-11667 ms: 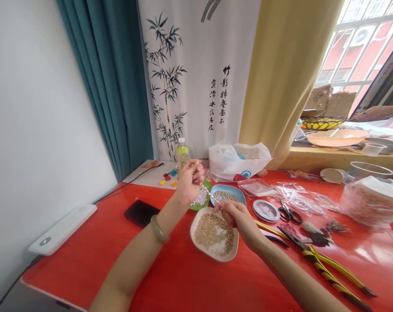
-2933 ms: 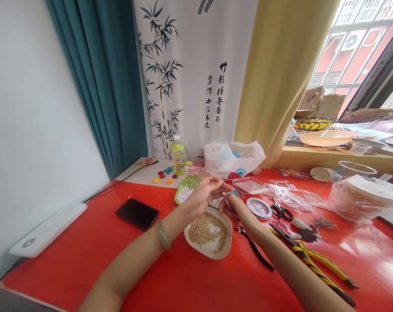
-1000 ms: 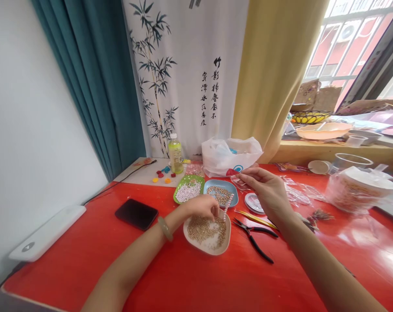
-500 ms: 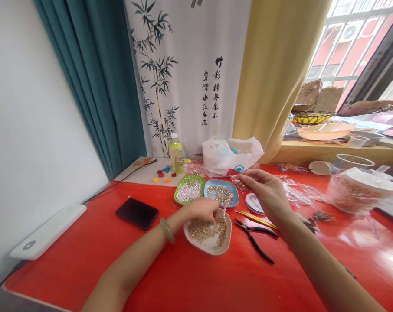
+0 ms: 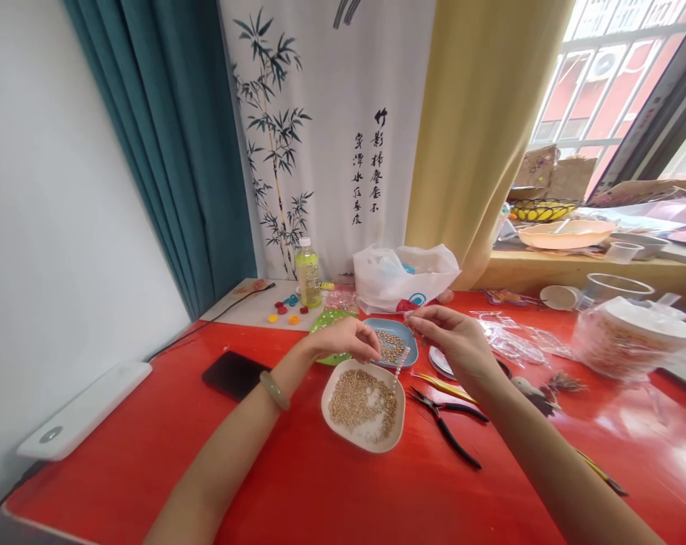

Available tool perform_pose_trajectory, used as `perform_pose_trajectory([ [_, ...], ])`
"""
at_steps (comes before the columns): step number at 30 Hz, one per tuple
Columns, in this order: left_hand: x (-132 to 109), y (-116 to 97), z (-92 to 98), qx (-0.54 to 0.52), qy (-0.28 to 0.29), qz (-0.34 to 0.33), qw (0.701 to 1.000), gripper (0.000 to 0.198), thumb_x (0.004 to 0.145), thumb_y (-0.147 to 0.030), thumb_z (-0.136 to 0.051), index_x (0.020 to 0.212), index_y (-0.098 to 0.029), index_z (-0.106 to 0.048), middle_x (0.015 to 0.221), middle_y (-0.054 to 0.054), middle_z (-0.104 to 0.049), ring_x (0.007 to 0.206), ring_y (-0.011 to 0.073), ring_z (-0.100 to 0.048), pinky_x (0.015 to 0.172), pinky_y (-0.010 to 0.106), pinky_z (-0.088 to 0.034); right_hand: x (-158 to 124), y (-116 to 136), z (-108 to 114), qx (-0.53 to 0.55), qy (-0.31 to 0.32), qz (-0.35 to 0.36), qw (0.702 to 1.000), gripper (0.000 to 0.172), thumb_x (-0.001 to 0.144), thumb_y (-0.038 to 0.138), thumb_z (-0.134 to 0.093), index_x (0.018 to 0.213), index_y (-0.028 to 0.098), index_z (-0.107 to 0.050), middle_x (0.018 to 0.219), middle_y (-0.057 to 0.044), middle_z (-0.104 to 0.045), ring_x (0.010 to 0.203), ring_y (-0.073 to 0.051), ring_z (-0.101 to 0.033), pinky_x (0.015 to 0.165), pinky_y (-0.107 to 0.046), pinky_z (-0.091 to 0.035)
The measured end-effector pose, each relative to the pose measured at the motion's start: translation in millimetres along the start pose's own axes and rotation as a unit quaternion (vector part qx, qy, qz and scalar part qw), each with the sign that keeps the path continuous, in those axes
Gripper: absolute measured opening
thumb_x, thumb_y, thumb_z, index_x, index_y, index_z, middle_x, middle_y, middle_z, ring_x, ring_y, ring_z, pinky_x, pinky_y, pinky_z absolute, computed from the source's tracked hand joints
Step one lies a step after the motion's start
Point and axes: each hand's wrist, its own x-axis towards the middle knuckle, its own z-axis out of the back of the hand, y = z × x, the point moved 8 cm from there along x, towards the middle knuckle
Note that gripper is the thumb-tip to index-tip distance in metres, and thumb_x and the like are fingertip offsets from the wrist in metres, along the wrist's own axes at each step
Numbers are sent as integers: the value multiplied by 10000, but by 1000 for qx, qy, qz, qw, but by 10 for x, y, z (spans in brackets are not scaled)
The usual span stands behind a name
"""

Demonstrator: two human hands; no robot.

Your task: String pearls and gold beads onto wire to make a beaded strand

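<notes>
My left hand point(image 5: 351, 339) is closed in a pinch above the far rim of a white dish point(image 5: 332, 424) of small gold beads. Whatever sits between its fingertips is too small to make out. Higher and to the right, my right hand point(image 5: 450, 333) has thumb and forefinger pinched on the string of beads; its thread is too fine to see clearly. The string of pale pink pearl beads point(image 5: 401, 363) hangs below these fingers, its lower end at the white dish's right rim. Behind are a blue dish point(image 5: 413, 353) with gold beads and a green dish point(image 5: 322, 322), partly covered by my left hand.
Black-handled pliers point(image 5: 448, 424) and yellow tweezers point(image 5: 445, 387) lie right of the white dish. A phone point(image 5: 232, 373) is at left, partly behind my forearm. Further back stand a bottle point(image 5: 307, 276) and a white plastic bag point(image 5: 388, 280). A wrapped tub point(image 5: 627, 341) is at right.
My left hand has risen out of the white dish and moved slightly left and back, uncovering the gold beads. My right hand has shifted slightly down and left, still pinched.
</notes>
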Motion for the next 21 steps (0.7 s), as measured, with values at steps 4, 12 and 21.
perform_pose_trajectory([
  [4, 9, 89, -79, 18, 52, 41, 998, 175, 571, -234, -692, 684, -126, -614, 634, 18, -612, 580, 104, -571, 579, 237, -449, 10, -33, -21, 10, 14, -3, 1000, 198, 615, 358, -696, 681, 178, -645, 633, 5, -594, 568, -96, -500, 528, -217, -389],
  [12, 1, 194, -157, 36, 92, 78, 992, 187, 569, -243, -700, 682, -131, -603, 611, 17, -618, 522, 104, -569, 539, 239, -449, 3, -32, -44, 22, 29, -1, 999, 204, 625, 376, -688, 685, 186, -640, 644, 1, -597, 584, -109, -522, 543, -225, -407],
  [21, -79, -296, 44, -220, -91, -81, 968, 310, 572, -308, -725, 742, -107, -562, 688, 10, -573, 586, 64, -532, 573, 200, -434, -36, -89, -183, 24, 66, -16, 997, 178, 647, 346, -669, 640, 174, -626, 583, 14, -585, 529, -93, -497, 517, -223, -384],
])
